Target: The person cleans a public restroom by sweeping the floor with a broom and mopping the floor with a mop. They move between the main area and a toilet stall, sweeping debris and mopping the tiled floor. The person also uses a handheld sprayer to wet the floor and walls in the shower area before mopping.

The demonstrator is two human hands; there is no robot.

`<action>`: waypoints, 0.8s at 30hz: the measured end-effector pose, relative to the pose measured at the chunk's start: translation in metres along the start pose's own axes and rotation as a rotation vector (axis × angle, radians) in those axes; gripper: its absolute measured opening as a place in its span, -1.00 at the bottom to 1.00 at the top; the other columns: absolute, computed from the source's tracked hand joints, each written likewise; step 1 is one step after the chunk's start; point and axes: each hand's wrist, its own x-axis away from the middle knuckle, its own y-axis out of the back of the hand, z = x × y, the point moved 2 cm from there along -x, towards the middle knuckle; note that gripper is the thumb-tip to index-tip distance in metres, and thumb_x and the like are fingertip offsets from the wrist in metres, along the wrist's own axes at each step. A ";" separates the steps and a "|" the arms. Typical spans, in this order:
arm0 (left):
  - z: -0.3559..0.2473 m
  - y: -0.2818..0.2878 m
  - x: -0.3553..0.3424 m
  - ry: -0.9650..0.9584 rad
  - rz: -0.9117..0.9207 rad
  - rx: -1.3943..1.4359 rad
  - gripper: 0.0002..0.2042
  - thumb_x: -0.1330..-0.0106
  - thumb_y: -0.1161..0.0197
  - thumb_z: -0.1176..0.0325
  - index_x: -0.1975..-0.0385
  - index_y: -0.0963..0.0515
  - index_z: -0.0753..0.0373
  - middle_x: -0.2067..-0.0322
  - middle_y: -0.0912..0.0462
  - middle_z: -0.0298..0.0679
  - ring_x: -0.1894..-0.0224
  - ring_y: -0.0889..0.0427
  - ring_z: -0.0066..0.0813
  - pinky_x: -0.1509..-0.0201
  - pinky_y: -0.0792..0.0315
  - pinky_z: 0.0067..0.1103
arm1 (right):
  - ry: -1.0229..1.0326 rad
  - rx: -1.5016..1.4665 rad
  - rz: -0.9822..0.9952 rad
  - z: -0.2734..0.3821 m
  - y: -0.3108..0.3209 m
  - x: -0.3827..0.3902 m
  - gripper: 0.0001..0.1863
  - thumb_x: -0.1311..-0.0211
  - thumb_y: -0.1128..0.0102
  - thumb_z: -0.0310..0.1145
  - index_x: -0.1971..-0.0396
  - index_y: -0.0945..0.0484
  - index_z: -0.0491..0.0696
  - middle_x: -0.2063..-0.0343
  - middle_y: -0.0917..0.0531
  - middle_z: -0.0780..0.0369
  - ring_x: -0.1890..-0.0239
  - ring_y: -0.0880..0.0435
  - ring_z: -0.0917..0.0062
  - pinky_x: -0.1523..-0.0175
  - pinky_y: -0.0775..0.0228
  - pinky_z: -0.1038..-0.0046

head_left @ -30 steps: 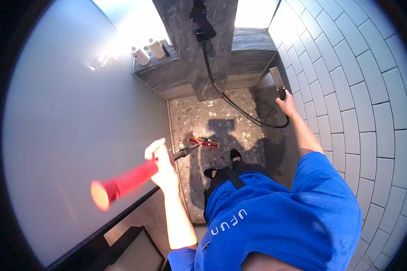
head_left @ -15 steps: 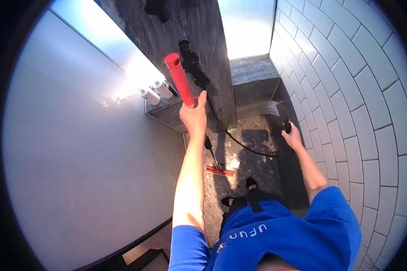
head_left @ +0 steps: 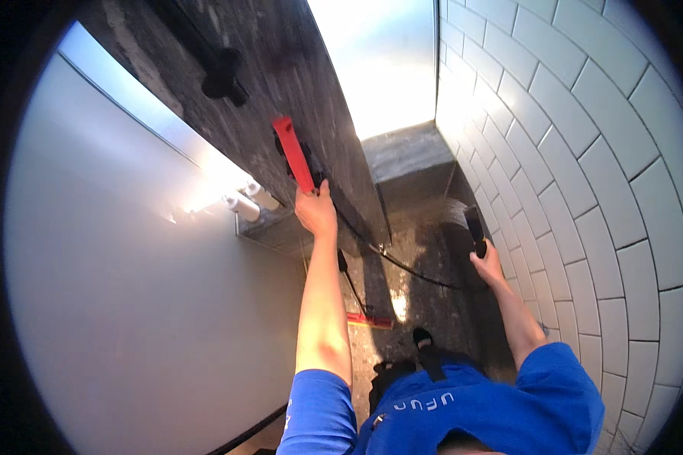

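Observation:
My left hand (head_left: pixel 316 211) is wrapped round the red grip of a long-handled floor brush (head_left: pixel 293 155). Its dark pole runs down to a narrow red head (head_left: pixel 370 321) with a yellow edge, resting on the wet stone floor; whether that edge is bristles or a blade cannot be told. On the right, my right hand (head_left: pixel 487 264) is closed round the handle of a black hand shower (head_left: pixel 475 224). Water sprays from it toward the back left, and its black hose (head_left: pixel 408 267) curves back to the dark stone column.
Black shower fittings (head_left: pixel 225 77) stick out from the dark stone column (head_left: pixel 281 53). Two white bottles (head_left: pixel 242 205) stand at the left ledge. A stone ledge (head_left: pixel 410 154) lies at the back under a bright pane, between a white tiled wall (head_left: pixel 577 189) and a pale smooth panel (head_left: pixel 144 273).
My view has shifted, with the column and ledge lower in the picture. The brush grip and head also sit lower. Both hands keep their holds, and the water is still spraying.

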 end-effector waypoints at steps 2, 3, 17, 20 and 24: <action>0.003 -0.006 -0.009 -0.038 -0.062 0.015 -0.70 -0.02 -0.39 0.27 0.54 -0.46 0.38 0.59 -0.54 -0.01 0.46 -0.54 -0.01 0.33 -0.36 -0.31 | 0.105 -0.169 -0.031 0.022 -0.001 -0.009 -0.58 0.00 -0.22 -0.40 0.10 -0.43 -0.21 0.29 -0.61 0.13 0.17 -0.57 0.41 0.02 -0.36 0.45; -0.002 -0.015 -0.005 -0.051 -0.085 0.035 -0.72 -0.05 -0.37 0.28 0.51 -0.48 0.38 0.56 -0.55 0.01 0.43 -0.55 0.01 0.31 -0.36 -0.30 | 0.191 -0.230 -0.109 0.021 0.004 -0.015 -0.60 0.00 -0.23 -0.43 0.12 -0.44 -0.22 0.29 -0.60 0.18 0.19 -0.55 0.48 0.01 -0.34 0.48; 0.045 0.229 0.072 0.167 -0.012 0.428 -0.74 -0.29 -0.21 0.31 0.57 -0.39 0.30 0.65 -0.39 -0.42 0.58 -0.30 -0.70 0.53 -0.22 -0.64 | 0.705 -0.427 -0.095 0.489 0.117 -0.032 -0.66 -0.07 -0.32 -0.18 0.29 -0.53 -0.12 0.46 -0.58 0.30 0.38 -0.54 0.62 0.20 -0.39 0.54; 0.112 0.272 0.098 0.231 -0.063 0.544 -0.79 -0.29 -0.19 0.35 0.52 -0.37 0.25 0.65 -0.39 -0.41 0.68 -0.29 -0.73 0.64 -0.18 -0.71 | 0.956 -0.333 -0.259 0.605 0.144 -0.041 -0.60 -0.09 -0.30 -0.08 0.30 -0.53 -0.13 0.47 -0.56 0.30 0.36 -0.52 0.61 0.16 -0.32 0.50; 0.105 0.327 0.117 0.372 -0.069 0.447 -0.82 -0.28 -0.15 0.36 0.53 -0.42 0.28 0.67 -0.45 -0.31 0.68 -0.42 -0.56 0.56 -0.36 -0.59 | 1.088 -0.591 -0.403 0.726 0.158 -0.023 -0.76 -0.02 -0.31 -0.30 0.48 -0.47 -0.13 0.66 -0.47 0.31 0.63 -0.43 0.61 0.54 -0.25 0.48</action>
